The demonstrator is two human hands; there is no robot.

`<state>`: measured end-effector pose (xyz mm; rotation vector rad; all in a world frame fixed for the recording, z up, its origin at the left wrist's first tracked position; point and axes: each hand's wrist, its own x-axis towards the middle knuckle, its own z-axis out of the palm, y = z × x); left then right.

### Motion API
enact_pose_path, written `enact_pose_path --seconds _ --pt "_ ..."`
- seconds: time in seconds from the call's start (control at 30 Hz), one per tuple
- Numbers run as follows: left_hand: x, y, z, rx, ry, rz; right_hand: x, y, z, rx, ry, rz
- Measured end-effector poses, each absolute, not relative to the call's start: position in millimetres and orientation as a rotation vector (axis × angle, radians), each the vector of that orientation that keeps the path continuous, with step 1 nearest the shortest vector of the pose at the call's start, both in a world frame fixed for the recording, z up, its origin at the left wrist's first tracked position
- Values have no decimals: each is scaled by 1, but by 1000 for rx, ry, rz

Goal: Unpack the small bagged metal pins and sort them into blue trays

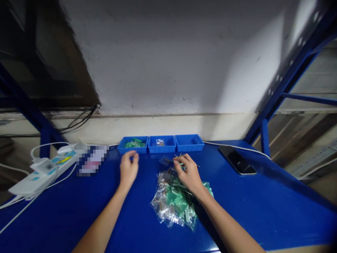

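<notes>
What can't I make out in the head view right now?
All in the head view:
Right hand: whatever it may pinch, hidden by fingers.
Left hand: fingertips blurred.
Pile: part behind right hand.
Flat thing by power strip: pixelated.
Forearms: cut off by bottom edge.

A: And we're counting! Two hands in play, one left hand [129, 169], one right hand [188, 172]!

B: Three blue trays across the back: left tray [132, 150], middle tray [162, 149], right tray [189, 148]. That's three!

A: Inside the middle one, a single small packet [160, 142]!

B: One phone [237, 160] on the surface [279, 200], one power strip [33, 181], and it looks like two white plugs [44, 166] in it, though that corner is murky.

A: One pixelated item [92, 161] too! And the heap of bags [175, 200]?

B: Many, overlapping too closely for an exact count!
</notes>
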<state>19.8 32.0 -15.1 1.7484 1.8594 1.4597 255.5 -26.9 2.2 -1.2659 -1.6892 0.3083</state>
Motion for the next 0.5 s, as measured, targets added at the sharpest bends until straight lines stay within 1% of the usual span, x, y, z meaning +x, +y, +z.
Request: enact_pose_path --seconds 0.1,0.2,0.27,0.33,0.4,0.5 --pt "50 22 -21 2153 1685 1035 255 -27 3 -1262 -1704 321" --pt "80 26 -15 2226 1801 668 256 -26 3 -1265 -1713 313" --pt "95 32 -13 2222 1869 502 258 -24 2 -1287 -1713 304" --pt "102 36 -14 2206 1885 426 259 -23 1 -1318 -1716 298" --pt "101 39 -12 2190 1852 433 260 -22 0 -1332 -1734 303" --pt "79 49 4 2150 1862 633 259 -22 0 -1329 -1759 311"
